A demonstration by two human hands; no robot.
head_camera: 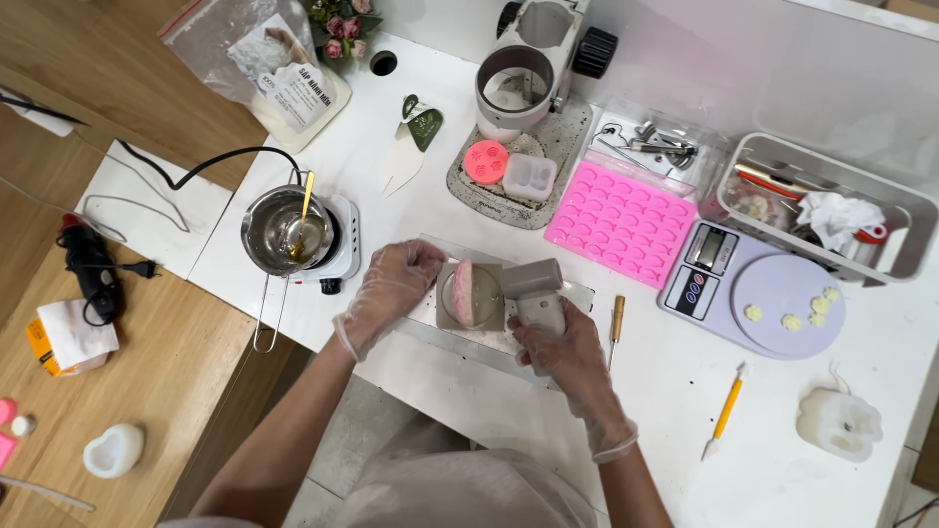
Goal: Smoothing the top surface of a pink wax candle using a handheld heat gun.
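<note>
The gloved right hand [565, 350] grips a grey heat gun [535, 290], nozzle toward the pink-and-white round piece [471, 291] just left of it; the gloved left hand [391, 286] closes on the grey mould [473, 298] holding that piece; beyond, a pink silicone tray [620, 221]

You are at a small craft workshop bench, the kind used for casting wax or soap. On the white surface [469, 411], at about ten o'clock, a metal melting pot [284, 231] sits on a small electric hotplate [340, 244]. At one o'clock lies a pink silicone mould tray [620, 221], and at three o'clock a digital scale [753, 286] carries little cast flowers [790, 321]. A bin of tools [831, 210] stands behind it.
</note>
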